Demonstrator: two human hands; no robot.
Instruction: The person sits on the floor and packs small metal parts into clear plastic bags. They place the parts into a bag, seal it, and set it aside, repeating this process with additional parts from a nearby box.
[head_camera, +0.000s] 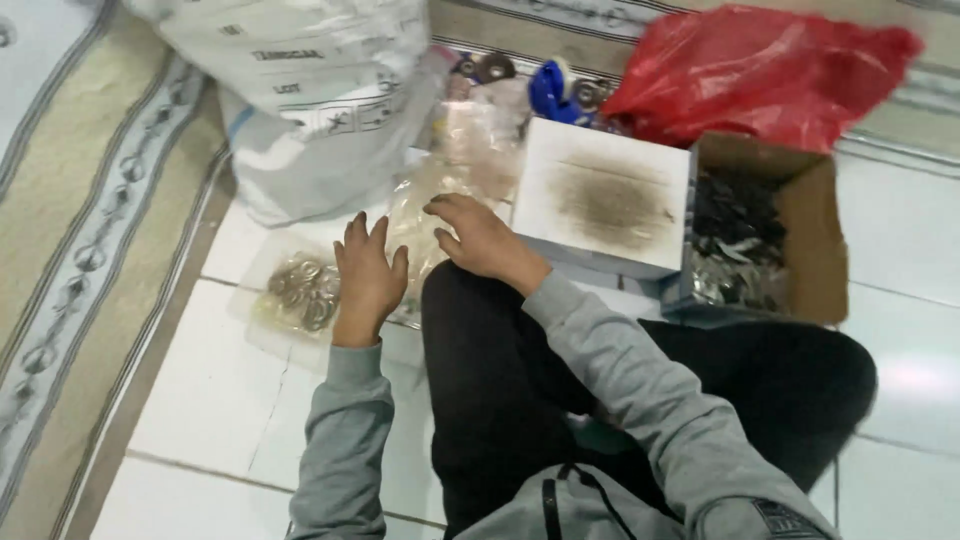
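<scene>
Resting on crinkly clear plastic bags (420, 215), both hands (368, 275) spread flat.

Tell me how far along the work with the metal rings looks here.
Done: a clear bag of metal rings already lies filled on the floor tiles. In hand: the left hand rests open beside that bag, and the right hand reaches onto another clear plastic bag, neither gripping anything. Left: the cardboard box holds many dark and silvery parts.
</scene>
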